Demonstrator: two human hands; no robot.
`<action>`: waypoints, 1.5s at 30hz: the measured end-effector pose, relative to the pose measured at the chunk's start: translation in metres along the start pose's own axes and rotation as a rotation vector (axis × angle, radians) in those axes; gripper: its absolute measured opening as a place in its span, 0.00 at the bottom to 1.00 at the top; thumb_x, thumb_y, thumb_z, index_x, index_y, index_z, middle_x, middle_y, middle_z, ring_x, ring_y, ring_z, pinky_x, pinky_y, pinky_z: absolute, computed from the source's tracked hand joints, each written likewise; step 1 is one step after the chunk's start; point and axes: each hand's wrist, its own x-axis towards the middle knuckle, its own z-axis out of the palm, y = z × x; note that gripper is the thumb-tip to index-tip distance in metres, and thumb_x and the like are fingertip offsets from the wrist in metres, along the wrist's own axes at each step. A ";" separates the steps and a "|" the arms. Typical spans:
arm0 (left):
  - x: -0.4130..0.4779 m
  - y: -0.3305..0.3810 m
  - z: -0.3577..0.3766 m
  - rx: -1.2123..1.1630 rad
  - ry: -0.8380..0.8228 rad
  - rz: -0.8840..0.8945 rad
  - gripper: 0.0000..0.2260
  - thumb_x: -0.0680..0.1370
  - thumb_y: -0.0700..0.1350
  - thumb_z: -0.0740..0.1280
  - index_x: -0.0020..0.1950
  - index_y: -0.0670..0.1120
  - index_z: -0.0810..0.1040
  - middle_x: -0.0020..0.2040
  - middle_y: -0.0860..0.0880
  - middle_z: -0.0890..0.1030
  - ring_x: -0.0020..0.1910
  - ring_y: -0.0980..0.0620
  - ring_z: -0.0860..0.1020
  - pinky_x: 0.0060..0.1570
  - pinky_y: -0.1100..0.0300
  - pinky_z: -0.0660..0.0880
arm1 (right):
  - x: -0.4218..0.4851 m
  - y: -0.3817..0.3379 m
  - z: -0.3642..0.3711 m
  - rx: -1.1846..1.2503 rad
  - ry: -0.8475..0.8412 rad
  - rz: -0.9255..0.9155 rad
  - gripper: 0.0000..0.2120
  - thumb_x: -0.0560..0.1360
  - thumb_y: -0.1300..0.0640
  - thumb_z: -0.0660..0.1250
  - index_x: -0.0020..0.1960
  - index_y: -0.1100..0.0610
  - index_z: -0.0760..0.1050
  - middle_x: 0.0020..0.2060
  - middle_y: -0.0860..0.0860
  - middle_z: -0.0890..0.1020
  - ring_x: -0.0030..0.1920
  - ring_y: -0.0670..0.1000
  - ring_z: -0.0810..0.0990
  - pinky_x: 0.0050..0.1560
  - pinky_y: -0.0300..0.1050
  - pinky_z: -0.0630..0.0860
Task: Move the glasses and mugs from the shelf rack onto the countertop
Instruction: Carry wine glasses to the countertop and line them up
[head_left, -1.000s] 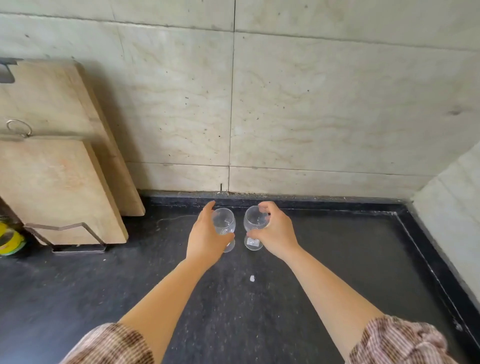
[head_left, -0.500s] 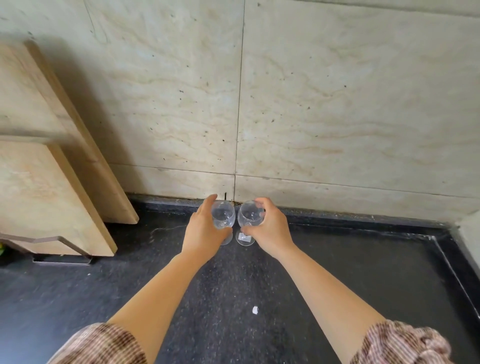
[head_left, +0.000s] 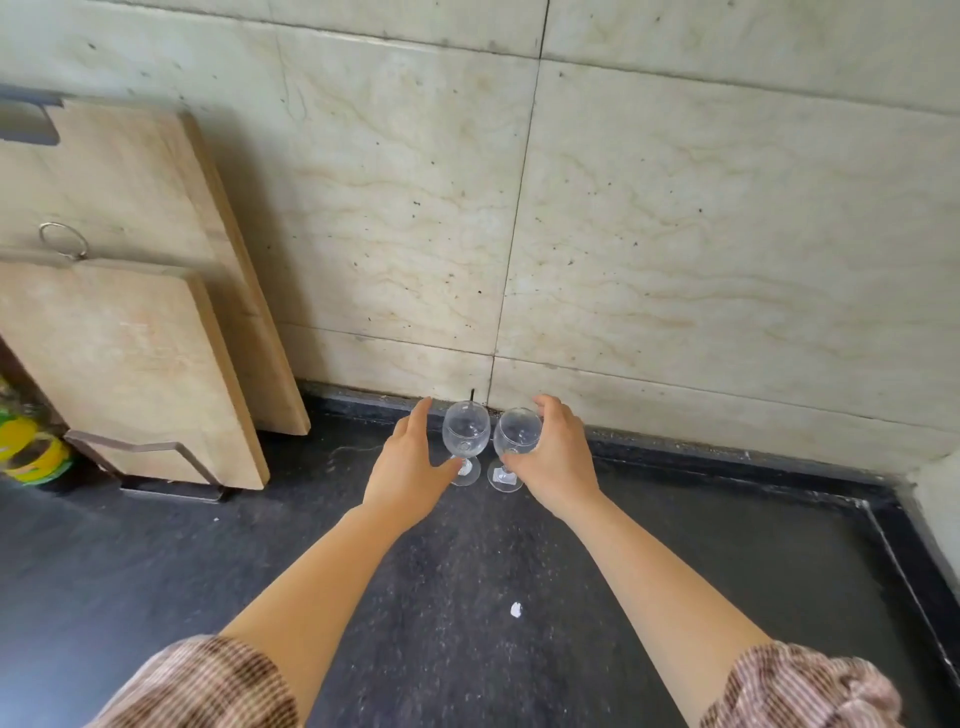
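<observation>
Left glass (head_left: 466, 434) and right glass (head_left: 516, 436) are stood upright at 12 o'clock by wall (head_left: 675, 260), likely for edge clearance. Left hand (head_left: 410, 470) fingers are spread, off left glass. Right hand (head_left: 558, 460) fingers are curled round right glass.

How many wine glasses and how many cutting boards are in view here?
Wine glasses: 2 (left wine glass, right wine glass)
Wooden cutting boards: 2 (front board, back board)
Total: 4
</observation>
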 end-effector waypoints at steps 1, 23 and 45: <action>-0.007 -0.001 -0.007 0.010 0.005 -0.007 0.38 0.74 0.52 0.69 0.77 0.52 0.51 0.75 0.46 0.63 0.66 0.46 0.72 0.55 0.55 0.72 | -0.004 -0.006 -0.001 -0.035 0.022 -0.023 0.34 0.69 0.54 0.75 0.71 0.55 0.64 0.66 0.52 0.72 0.66 0.53 0.68 0.62 0.51 0.69; -0.452 -0.136 -0.289 0.408 0.484 -0.344 0.20 0.78 0.50 0.59 0.70 0.48 0.69 0.65 0.44 0.72 0.64 0.41 0.69 0.57 0.48 0.72 | -0.365 -0.296 0.085 -0.352 -0.303 -0.771 0.26 0.76 0.43 0.63 0.69 0.54 0.65 0.66 0.53 0.71 0.67 0.56 0.68 0.62 0.58 0.69; -0.993 -0.354 -0.510 0.568 0.878 -1.152 0.20 0.77 0.51 0.58 0.67 0.46 0.70 0.63 0.41 0.72 0.62 0.40 0.69 0.58 0.46 0.71 | -0.884 -0.608 0.291 -0.296 -0.632 -1.624 0.26 0.75 0.43 0.63 0.68 0.56 0.66 0.65 0.56 0.71 0.67 0.59 0.66 0.63 0.62 0.65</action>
